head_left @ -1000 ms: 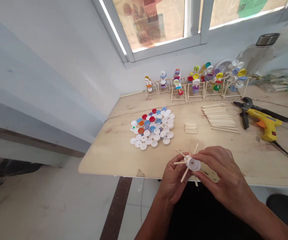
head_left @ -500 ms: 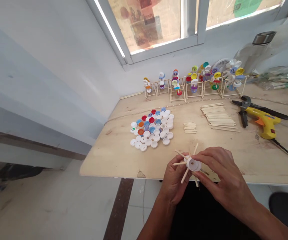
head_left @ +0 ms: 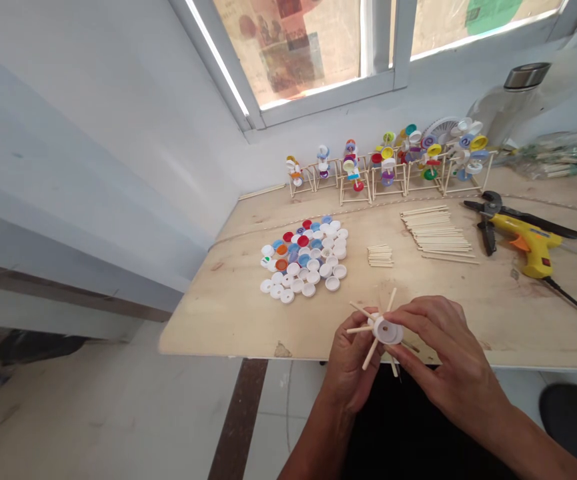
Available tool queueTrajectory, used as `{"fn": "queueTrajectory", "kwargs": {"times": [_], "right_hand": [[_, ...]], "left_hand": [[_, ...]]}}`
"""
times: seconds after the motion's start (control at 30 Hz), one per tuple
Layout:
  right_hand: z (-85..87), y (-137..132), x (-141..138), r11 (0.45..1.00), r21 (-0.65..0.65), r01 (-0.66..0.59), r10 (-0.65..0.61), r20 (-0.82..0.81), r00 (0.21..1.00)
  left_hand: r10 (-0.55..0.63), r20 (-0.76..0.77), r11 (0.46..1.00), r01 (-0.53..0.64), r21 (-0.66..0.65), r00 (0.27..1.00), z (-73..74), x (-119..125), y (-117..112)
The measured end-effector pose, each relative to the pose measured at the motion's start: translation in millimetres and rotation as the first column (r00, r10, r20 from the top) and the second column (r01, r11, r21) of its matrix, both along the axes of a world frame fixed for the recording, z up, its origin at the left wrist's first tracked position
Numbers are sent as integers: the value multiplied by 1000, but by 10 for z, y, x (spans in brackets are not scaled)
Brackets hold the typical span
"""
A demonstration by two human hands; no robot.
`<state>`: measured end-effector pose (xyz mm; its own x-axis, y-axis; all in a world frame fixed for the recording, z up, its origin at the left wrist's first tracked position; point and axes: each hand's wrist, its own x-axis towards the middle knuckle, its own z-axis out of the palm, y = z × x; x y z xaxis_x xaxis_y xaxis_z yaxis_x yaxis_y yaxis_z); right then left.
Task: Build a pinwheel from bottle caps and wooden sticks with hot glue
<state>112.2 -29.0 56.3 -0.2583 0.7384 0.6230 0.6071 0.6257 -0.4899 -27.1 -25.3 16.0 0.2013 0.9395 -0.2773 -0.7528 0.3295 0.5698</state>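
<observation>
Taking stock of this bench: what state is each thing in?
White plastic hub with wooden spokes: held by left hand and right hand
Round multicoloured plastic caps: loose, clustered
Short pale wooden sticks: lying side by side
Long pale wooden sticks: lined up
Yellow plastic glue gun: lying, cord attached
Black hand cutter: handles apart
Colourful cap wheels on wooden frames: standing
Silver-topped bottle: upright

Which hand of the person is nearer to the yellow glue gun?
The right hand: it is to the left of the yellow glue gun and closer to the camera. The left hand is farther left.
</observation>
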Motion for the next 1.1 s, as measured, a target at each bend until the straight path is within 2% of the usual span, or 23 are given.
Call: {"fn": "queueTrajectory", "kwargs": {"times": [0.3, 0.73, 0.87, 1.0, 1.1], "right_hand": [[-7, -2, -8, 1000, 14, 27, -26, -38, 999], [-79, 21, 50, 998, -45, 38, -38, 16, 999], [-71, 3, 64, 997, -36, 61, -59, 55, 997], [-58, -40, 54, 995, -57, 79, -77, 30, 997], [-45, -67, 41, 992, -106, 67, -69, -10, 998]], "left_hand": [[21, -13, 1000, -21, 2, 1000, -13, 20, -22], [72, -62, 997, -72, 0, 996, 1, 41, -2], [118, -128, 993, -120, -6, 985, 22, 30, 3], [98, -208, 994, -107, -34, 973, 30, 26, -9], [82, -215, 994, -95, -51, 973, 15, 24, -20]]}}
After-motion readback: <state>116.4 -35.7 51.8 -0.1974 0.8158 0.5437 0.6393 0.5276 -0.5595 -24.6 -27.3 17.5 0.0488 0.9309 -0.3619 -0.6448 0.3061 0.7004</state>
